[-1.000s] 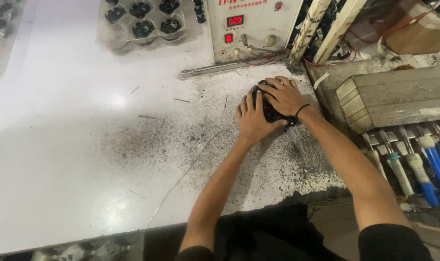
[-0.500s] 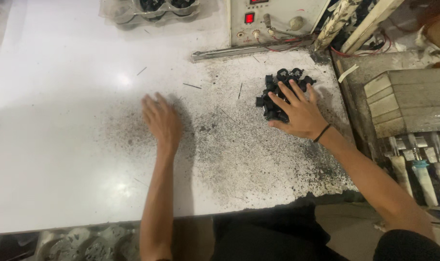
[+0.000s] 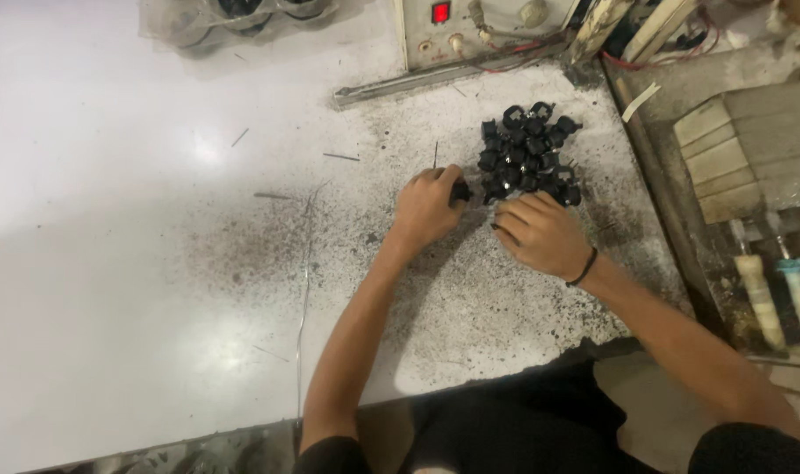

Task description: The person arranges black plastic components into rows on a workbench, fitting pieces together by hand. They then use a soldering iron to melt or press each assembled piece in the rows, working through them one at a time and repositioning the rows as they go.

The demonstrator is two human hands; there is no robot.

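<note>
On white table (image 3: 110, 263): left hand (image 3: 426, 206) pinching black part (image 3: 461, 190); right hand (image 3: 540, 233) beside pile (image 3: 527, 158).

White worktop (image 3: 110, 290), speckled with dark grit near the middle. Clear tray (image 3: 233, 17) of round cups at the far edge. Control box (image 3: 479, 26) with a red lit display behind a metal bar (image 3: 418, 81). Grey blocks (image 3: 751, 140) and two handled tools (image 3: 778, 294) right.

Left hand (image 3: 426, 206) grip hides most of one black part (image 3: 461, 190). Control box (image 3: 479, 31) and clear tray (image 3: 233, 17) behind the black parts pile (image 3: 527, 158) cropped by top edge.
</note>
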